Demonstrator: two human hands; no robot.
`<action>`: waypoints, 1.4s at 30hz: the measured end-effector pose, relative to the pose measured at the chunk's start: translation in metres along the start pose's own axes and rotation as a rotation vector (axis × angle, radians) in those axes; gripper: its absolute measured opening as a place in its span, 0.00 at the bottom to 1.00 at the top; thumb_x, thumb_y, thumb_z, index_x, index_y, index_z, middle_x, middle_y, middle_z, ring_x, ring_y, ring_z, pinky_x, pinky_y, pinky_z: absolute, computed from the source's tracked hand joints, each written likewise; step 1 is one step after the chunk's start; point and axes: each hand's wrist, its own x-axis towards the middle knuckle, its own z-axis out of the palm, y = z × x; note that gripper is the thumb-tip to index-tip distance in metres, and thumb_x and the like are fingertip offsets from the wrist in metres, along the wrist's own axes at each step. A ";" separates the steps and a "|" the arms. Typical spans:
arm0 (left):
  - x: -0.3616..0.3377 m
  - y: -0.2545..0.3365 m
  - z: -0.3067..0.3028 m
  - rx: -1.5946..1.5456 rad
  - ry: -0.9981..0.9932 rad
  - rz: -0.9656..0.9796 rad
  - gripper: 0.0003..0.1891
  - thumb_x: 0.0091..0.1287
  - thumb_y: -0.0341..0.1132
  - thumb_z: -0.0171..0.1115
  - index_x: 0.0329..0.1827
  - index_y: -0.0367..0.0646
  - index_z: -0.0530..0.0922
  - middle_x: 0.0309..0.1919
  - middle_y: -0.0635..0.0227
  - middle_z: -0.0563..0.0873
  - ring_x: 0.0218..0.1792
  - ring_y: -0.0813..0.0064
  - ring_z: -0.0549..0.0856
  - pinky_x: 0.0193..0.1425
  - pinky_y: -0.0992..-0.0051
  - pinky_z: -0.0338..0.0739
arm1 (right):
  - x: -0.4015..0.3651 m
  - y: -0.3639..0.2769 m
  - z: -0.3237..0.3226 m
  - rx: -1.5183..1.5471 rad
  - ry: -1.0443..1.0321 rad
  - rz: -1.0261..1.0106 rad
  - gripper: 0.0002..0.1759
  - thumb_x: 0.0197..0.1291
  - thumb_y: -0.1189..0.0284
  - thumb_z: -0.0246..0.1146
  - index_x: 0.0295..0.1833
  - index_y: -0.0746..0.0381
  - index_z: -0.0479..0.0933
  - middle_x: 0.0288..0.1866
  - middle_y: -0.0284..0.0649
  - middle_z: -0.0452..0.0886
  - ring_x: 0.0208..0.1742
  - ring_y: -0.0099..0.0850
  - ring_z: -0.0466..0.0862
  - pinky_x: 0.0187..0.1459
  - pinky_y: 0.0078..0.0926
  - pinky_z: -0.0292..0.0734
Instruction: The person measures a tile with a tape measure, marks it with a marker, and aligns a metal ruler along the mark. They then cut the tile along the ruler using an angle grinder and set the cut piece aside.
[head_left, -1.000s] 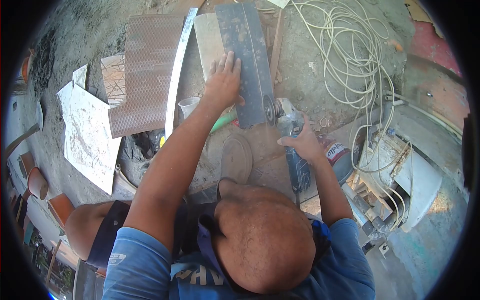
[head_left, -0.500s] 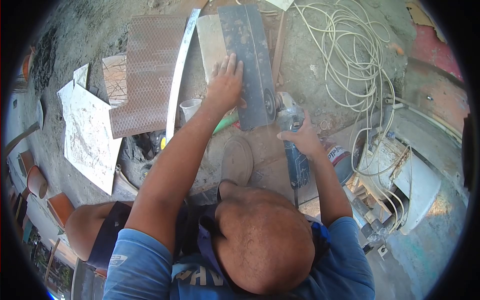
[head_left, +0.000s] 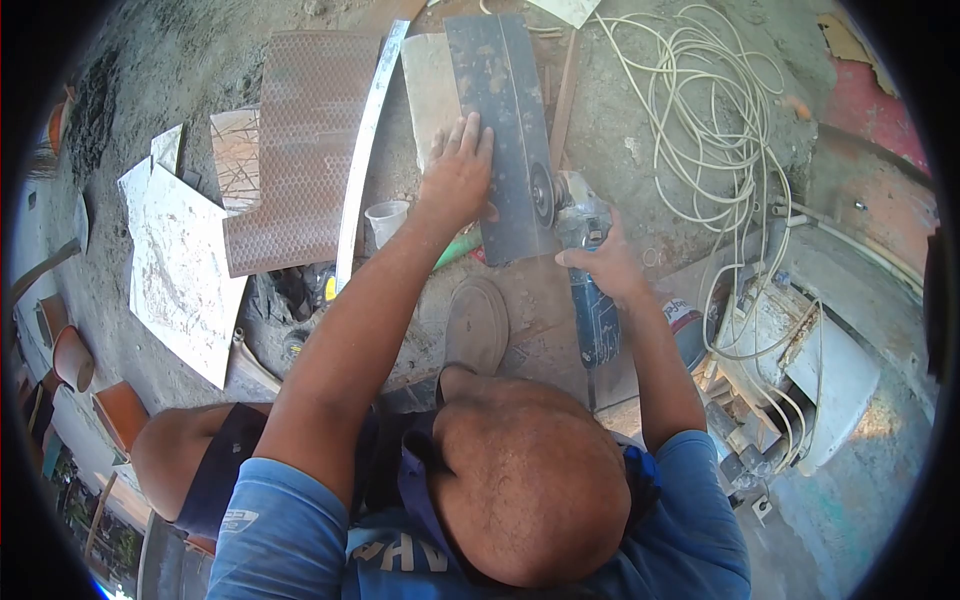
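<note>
My left hand (head_left: pixel 458 175) lies with its fingers spread flat on a dark grey slab (head_left: pixel 505 120) and on the paler board (head_left: pixel 430 85) under it. The fingers of my right hand (head_left: pixel 608 260) are wrapped round a blue angle grinder (head_left: pixel 592 320). The grinder's round disc (head_left: pixel 542 194) stands at the slab's right edge, in its lower half. How deep the disc sits in the slab cannot be made out. A thin line runs lengthwise along the slab above the disc.
Coiled pale cable (head_left: pixel 700 120) lies at the upper right, above a rusty white metal box (head_left: pixel 840 380). Left of the slab are a metal strip (head_left: pixel 372 140), a patterned brown sheet (head_left: pixel 305 150), white broken pieces (head_left: pixel 180 260) and a plastic cup (head_left: pixel 386 220). A shoe (head_left: pixel 477 325) rests below the slab.
The disc and my right hand sit slightly higher along the slab's right edge. Objects on the ground appear shifted slightly right in view. My left hand remains on the slab.
</note>
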 end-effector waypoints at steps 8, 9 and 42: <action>0.000 -0.001 0.002 0.004 0.003 0.007 0.65 0.38 0.52 0.84 0.79 0.39 0.55 0.80 0.50 0.53 0.81 0.55 0.54 0.83 0.56 0.51 | 0.007 -0.013 0.001 0.006 0.028 -0.002 0.62 0.38 0.66 0.81 0.77 0.68 0.51 0.61 0.52 0.78 0.60 0.40 0.80 0.61 0.34 0.75; 0.001 -0.001 0.002 0.005 0.003 0.005 0.65 0.38 0.52 0.84 0.79 0.39 0.55 0.80 0.50 0.53 0.81 0.55 0.54 0.83 0.56 0.51 | 0.009 -0.014 0.000 -0.016 0.039 0.003 0.62 0.38 0.65 0.81 0.77 0.68 0.51 0.61 0.52 0.78 0.60 0.40 0.81 0.61 0.33 0.75; 0.000 0.000 -0.003 -0.003 -0.044 -0.008 0.64 0.40 0.53 0.83 0.79 0.40 0.54 0.80 0.52 0.53 0.81 0.56 0.53 0.84 0.57 0.49 | 0.077 -0.046 -0.003 0.031 0.051 -0.146 0.64 0.36 0.67 0.82 0.76 0.74 0.50 0.61 0.55 0.79 0.59 0.41 0.81 0.61 0.33 0.76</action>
